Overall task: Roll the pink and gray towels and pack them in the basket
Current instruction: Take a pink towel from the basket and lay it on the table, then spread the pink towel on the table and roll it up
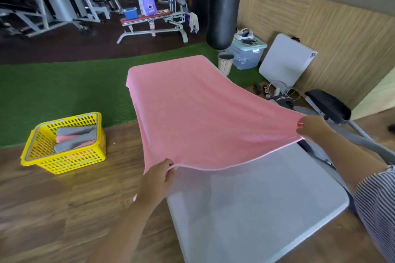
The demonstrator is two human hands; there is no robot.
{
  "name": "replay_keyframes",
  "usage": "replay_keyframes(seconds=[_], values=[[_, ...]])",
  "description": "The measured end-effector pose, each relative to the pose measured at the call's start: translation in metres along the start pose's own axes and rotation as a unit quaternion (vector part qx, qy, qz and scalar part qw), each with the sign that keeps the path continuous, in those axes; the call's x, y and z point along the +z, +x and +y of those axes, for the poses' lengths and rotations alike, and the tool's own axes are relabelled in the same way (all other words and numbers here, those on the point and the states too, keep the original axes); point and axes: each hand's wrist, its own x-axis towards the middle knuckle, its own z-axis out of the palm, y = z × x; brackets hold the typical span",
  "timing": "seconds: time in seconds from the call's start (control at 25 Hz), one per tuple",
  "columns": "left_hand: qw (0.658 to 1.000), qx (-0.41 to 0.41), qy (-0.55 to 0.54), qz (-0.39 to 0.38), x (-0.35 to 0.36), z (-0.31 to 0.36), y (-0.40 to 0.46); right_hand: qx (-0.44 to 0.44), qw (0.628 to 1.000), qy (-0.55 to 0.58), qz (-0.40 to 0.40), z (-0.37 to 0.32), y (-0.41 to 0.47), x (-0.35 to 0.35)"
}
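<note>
A pink towel (196,113) lies spread over the far half of a white folding table (256,205), its near edge lifted off the surface. My left hand (157,179) pinches the near left corner of the towel. My right hand (313,128) pinches the near right corner, a little higher. On the wooden floor to the left stands a yellow plastic basket (70,162). Inside it lie rolled gray towels (75,144) and a rolled pink towel (64,138) between them.
Green artificial turf (64,87) runs behind the basket. A black punching bag (224,4) hangs beyond the table, with a small bin (224,63) and a clear storage box (248,53) beneath it. An exercise machine (333,107) stands close on the right. Gym benches fill the background.
</note>
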Motion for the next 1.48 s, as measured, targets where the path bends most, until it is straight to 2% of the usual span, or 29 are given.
replay_keyframes(seconds=[0.16, 0.36, 0.44, 0.6, 0.76, 1.0, 1.2, 1.32, 1.48], values=[[0.998, -0.038, 0.031, 0.033, 0.036, 0.022, -0.017, -0.010, 0.999, 0.002, -0.031, 0.039, 0.019, 0.003], [0.989, -0.086, 0.107, 0.055, 0.075, 0.046, -0.043, -0.091, 0.986, -0.104, -0.098, 0.069, 0.033, 0.022], [0.980, -0.104, 0.155, 0.074, 0.083, 0.058, -0.050, -0.117, 0.980, -0.106, -0.125, 0.071, 0.038, 0.032], [0.962, -0.143, 0.226, 0.056, 0.092, 0.073, -0.068, -0.140, 0.980, -0.051, -0.133, 0.086, 0.037, 0.061], [0.958, -0.137, 0.249, 0.049, 0.105, 0.077, -0.083, -0.115, 0.984, -0.034, -0.129, 0.116, 0.037, 0.073], [0.965, -0.148, 0.212, 0.045, 0.131, 0.086, -0.106, -0.095, 0.985, -0.048, -0.138, 0.156, 0.022, 0.089], [0.969, -0.118, 0.211, 0.054, 0.147, 0.093, -0.117, -0.061, 0.993, -0.030, -0.091, 0.187, 0.030, 0.083], [0.973, -0.097, 0.196, 0.069, 0.164, 0.104, -0.117, -0.036, 0.995, -0.064, -0.067, 0.212, 0.033, 0.080], [0.964, -0.105, 0.238, 0.054, 0.179, 0.102, -0.140, -0.041, 0.990, -0.059, -0.119, 0.226, 0.016, 0.093]])
